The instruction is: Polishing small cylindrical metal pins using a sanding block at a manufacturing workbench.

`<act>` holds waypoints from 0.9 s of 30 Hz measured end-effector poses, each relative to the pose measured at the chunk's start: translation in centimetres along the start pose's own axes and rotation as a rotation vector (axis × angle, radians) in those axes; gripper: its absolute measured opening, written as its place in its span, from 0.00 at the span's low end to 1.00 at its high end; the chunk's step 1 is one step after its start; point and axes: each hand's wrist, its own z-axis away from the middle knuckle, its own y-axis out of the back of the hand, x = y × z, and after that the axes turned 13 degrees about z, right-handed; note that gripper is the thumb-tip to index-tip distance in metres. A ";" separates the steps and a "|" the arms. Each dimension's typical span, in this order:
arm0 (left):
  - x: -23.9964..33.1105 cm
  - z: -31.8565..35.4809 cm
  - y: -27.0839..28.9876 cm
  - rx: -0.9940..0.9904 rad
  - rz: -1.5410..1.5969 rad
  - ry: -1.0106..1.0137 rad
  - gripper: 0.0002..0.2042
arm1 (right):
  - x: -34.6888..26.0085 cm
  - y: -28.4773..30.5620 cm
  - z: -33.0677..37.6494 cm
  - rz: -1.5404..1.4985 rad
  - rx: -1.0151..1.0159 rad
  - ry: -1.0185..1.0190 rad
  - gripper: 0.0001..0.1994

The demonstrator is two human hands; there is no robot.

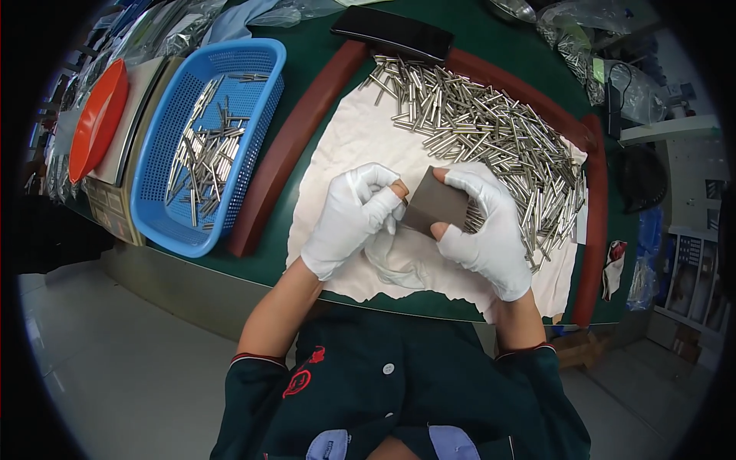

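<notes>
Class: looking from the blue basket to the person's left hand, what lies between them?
In the head view: a reddish-brown bar with green tabletop on either side, then pale cloth up to the left hand.

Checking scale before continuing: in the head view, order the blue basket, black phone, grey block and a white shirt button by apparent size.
1. Blue basket
2. Black phone and grey block: unsure; the phone looks longer, but the right hand probably holds the block nearer the camera.
3. White shirt button
</notes>
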 end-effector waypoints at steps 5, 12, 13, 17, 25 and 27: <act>0.3 0.1 -0.1 -0.014 0.003 -0.002 0.06 | 1.2 0.3 -0.2 0.224 0.090 -0.117 0.26; -0.1 0.1 -0.1 -0.025 -0.067 -0.016 0.06 | 0.6 0.4 -0.1 0.035 -0.083 0.002 0.26; 0.0 0.1 -0.1 -0.027 -0.068 -0.014 0.06 | 0.9 0.3 -0.2 0.070 -0.063 -0.057 0.26; 0.2 -0.1 0.2 -0.023 0.010 0.024 0.06 | 1.2 0.8 -0.5 0.071 0.027 -0.201 0.28; -0.2 -0.5 0.8 0.010 0.135 0.028 0.07 | 1.6 0.0 -0.6 0.420 0.174 -0.017 0.29; -0.1 -0.4 0.7 0.022 0.124 0.025 0.07 | 1.6 -0.2 -0.7 0.540 0.197 0.058 0.29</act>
